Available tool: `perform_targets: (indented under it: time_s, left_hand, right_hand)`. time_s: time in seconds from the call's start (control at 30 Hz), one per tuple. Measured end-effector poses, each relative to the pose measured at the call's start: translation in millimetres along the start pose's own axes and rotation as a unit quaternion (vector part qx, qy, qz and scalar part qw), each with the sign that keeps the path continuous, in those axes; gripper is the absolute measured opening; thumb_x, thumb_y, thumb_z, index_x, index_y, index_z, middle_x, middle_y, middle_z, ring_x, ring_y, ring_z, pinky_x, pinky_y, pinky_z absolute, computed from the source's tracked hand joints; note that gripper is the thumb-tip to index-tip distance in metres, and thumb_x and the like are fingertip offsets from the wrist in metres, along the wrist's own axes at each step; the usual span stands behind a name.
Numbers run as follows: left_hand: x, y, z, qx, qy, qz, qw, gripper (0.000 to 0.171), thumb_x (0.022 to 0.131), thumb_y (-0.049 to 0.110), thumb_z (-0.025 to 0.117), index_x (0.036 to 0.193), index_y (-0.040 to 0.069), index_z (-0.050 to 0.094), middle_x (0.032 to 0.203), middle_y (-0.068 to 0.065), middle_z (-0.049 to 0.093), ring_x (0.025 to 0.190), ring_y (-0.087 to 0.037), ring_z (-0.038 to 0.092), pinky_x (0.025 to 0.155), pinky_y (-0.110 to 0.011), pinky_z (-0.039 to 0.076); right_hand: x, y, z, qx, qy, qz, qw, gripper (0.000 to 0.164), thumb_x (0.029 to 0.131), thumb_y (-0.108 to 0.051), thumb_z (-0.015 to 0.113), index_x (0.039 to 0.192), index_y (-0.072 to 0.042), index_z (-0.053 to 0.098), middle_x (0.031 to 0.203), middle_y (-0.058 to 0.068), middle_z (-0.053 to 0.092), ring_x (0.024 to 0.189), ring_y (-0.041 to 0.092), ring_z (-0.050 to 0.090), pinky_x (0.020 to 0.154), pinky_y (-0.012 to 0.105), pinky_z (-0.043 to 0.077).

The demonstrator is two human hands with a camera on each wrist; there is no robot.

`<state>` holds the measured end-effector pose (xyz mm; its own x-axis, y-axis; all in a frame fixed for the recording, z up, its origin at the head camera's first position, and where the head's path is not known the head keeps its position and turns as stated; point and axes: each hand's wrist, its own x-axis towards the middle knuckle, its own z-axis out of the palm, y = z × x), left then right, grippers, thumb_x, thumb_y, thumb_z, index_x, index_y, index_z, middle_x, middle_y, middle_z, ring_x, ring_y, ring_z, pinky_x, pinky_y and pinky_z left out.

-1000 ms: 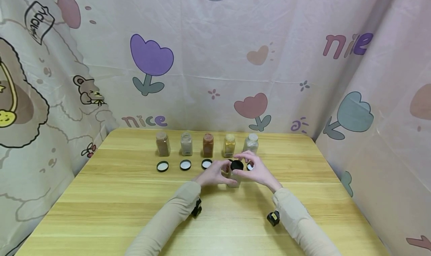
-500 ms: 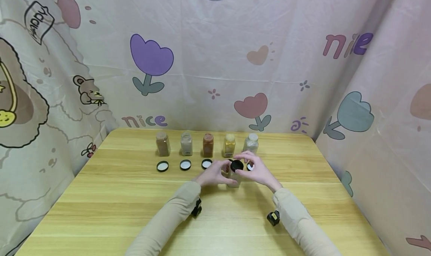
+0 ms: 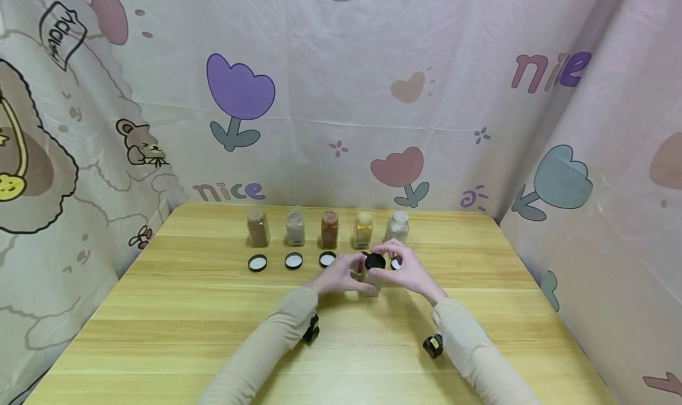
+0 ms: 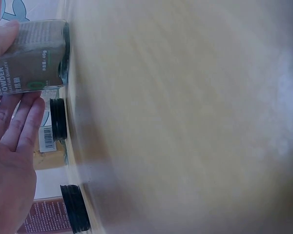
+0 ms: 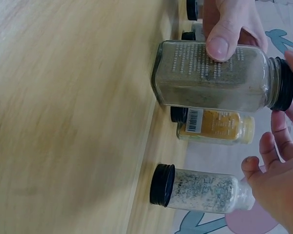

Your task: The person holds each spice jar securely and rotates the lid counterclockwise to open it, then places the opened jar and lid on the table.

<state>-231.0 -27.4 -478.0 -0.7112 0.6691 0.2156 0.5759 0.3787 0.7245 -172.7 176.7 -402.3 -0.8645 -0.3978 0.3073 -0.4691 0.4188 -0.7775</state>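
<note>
A square glass jar of cumin powder (image 5: 210, 87) stands upright on the table between both hands, its label readable in the left wrist view. My left hand (image 3: 338, 275) grips the jar's body, with the thumb on the near face and fingers behind it. At the top, my right hand (image 3: 409, 272) holds the black lid (image 5: 285, 85) between thumb and fingers. The lid sits on the jar's mouth; whether its thread is engaged I cannot tell. Part of the jar (image 3: 371, 289) is hidden by the hands in the head view.
Behind stands a row of uncapped jars: brown (image 3: 259, 230), pale grey (image 3: 295, 230), reddish (image 3: 329, 233), yellow (image 3: 363, 233) and white-flecked (image 3: 396, 227). Upturned black lids, such as the leftmost lid (image 3: 257, 263), lie before them. A printed curtain (image 3: 319, 97) surrounds the wooden table (image 3: 186, 334).
The right thumb shifted slightly around the lid's edge and then back. My left hand and the jar have stayed in place.
</note>
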Motion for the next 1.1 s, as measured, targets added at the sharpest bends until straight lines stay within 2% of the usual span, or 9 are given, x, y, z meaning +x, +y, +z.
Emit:
perform_targets:
  time_s: [0.13,0.23,0.37,0.5,0.67,0.87,1.1]
  left_hand:
    - [0.0,-0.4,0.1,-0.005,0.001,0.005,1.0,0.038,0.08,0.031,0.086,0.108,0.013,0.066,0.094,0.001,0.073,0.087,-0.007,0.064,0.082,-0.022,0.052]
    - [0.1,-0.5,0.2,-0.002,0.001,0.004,1.0,0.037,0.08,0.031,0.086,0.106,0.014,0.066,0.093,0.001,0.073,0.087,-0.008,0.065,0.082,-0.022,0.053]
    - [-0.2,-0.2,0.2,0.002,0.001,-0.002,1.0,0.037,0.079,0.033,0.087,0.102,0.014,0.065,0.092,0.002,0.072,0.086,-0.008,0.063,0.081,-0.022,0.052]
    - [-0.7,-0.1,0.1,-0.002,0.002,-0.004,1.0,0.038,0.079,0.034,0.087,0.103,0.014,0.065,0.093,0.002,0.072,0.087,-0.008,0.063,0.082,-0.023,0.052]
    - [-0.2,-0.4,0.5,-0.006,0.002,-0.002,1.0,0.038,0.079,0.032,0.087,0.106,0.014,0.066,0.093,0.002,0.072,0.088,-0.008,0.064,0.083,-0.024,0.053]
    - [0.3,1.3,0.3,0.0,0.003,-0.005,1.0,0.039,0.079,0.03,0.087,0.107,0.014,0.066,0.093,0.001,0.073,0.089,-0.011,0.066,0.083,-0.022,0.052]
    - [-0.6,2.1,-0.4,-0.002,0.002,-0.007,1.0,0.039,0.079,0.03,0.087,0.106,0.013,0.066,0.095,-0.001,0.073,0.089,-0.011,0.066,0.083,-0.022,0.053]
  right_hand:
    - [-0.9,-2.4,-1.1,-0.001,-0.008,-0.013,1.0,0.04,0.082,0.002,0.077,0.12,0.008,0.066,0.113,0.026,0.063,0.093,0.014,0.046,0.083,0.022,0.037]
    - [0.8,11.2,1.1,0.0,-0.01,-0.012,1.0,0.045,0.081,0.002,0.077,0.123,0.008,0.064,0.116,0.026,0.062,0.094,0.009,0.043,0.085,0.022,0.037]
    - [3.6,32.5,5.5,-0.002,0.0,-0.007,1.0,0.049,0.08,0.0,0.08,0.125,0.006,0.064,0.116,0.025,0.061,0.094,0.019,0.045,0.084,0.023,0.035]
    - [4.0,39.6,6.9,0.005,0.007,-0.003,1.0,0.048,0.08,-0.004,0.083,0.124,0.002,0.066,0.112,0.02,0.062,0.095,0.032,0.046,0.083,0.023,0.035]
    - [3.8,39.8,5.3,0.006,0.002,-0.009,1.0,0.044,0.082,-0.009,0.082,0.122,-0.002,0.068,0.111,0.015,0.063,0.097,0.034,0.048,0.085,0.027,0.038]
    - [4.5,40.2,3.7,0.003,-0.01,-0.024,1.0,0.042,0.082,-0.008,0.079,0.124,-0.005,0.069,0.116,0.014,0.064,0.099,0.033,0.049,0.087,0.029,0.041]
    - [5.2,40.0,6.3,0.006,0.0,-0.014,1.0,0.049,0.08,-0.007,0.083,0.125,-0.001,0.067,0.119,0.018,0.062,0.101,0.029,0.048,0.089,0.033,0.04]
